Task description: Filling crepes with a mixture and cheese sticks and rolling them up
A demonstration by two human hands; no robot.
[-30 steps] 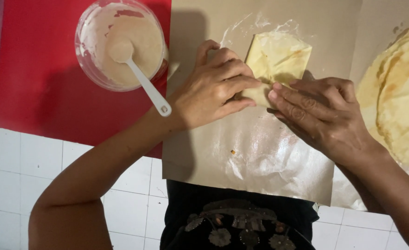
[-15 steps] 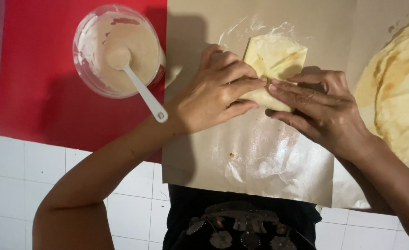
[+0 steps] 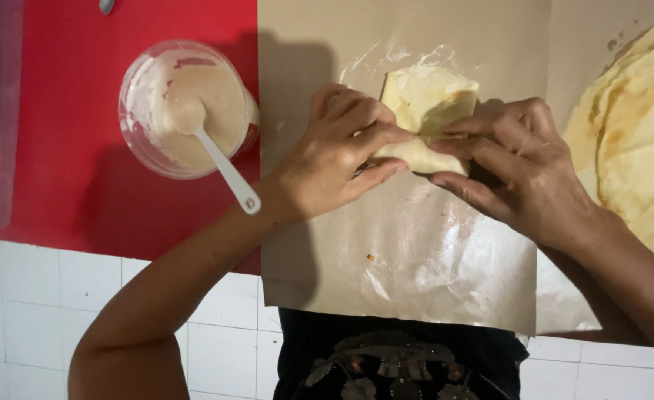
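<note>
A pale yellow folded wrapper (image 3: pixel 427 100) lies on a sheet of brown paper (image 3: pixel 416 259). My left hand (image 3: pixel 338 155) grips its near left edge with fingers curled over the roll. From the right, my right hand (image 3: pixel 516 167) pinches the same near edge, fingertips meeting those of the left hand. The part of the wrapper under the fingers is hidden.
A clear bowl of beige paste (image 3: pixel 186 107) with a white spoon (image 3: pixel 223 167) stands on a red mat (image 3: pixel 60 148) to the left. A stack of round thin wrappers (image 3: pixel 638 141) lies at the right edge. White tiles (image 3: pixel 31 311) lie near me.
Both hands have rolled the near edge of the wrapper further away from me, so less of it lies flat. The bowl and spoon have not moved.
</note>
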